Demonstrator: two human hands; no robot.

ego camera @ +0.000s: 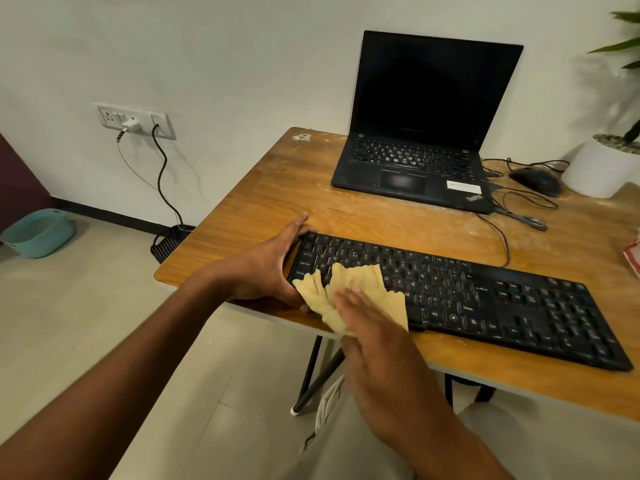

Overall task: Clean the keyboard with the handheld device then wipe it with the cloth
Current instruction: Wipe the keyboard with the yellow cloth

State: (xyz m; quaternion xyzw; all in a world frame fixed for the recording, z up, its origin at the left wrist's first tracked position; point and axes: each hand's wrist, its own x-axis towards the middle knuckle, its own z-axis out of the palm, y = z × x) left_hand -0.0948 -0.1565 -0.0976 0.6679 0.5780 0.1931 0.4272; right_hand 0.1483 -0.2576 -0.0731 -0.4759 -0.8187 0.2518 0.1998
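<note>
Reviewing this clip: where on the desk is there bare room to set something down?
Bare wood lies left of the laptop, behind the keyboard, out to the table's left edge. A narrower strip runs along the front edge, right of the cloth. Crowded: mouse, cables, plant pot at right.

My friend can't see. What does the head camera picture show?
A right hand presses a yellow cloth onto the left end of a black keyboard, while the left hand grips that end. Behind, on the wooden table, sit an open laptop and a mouse.
</note>
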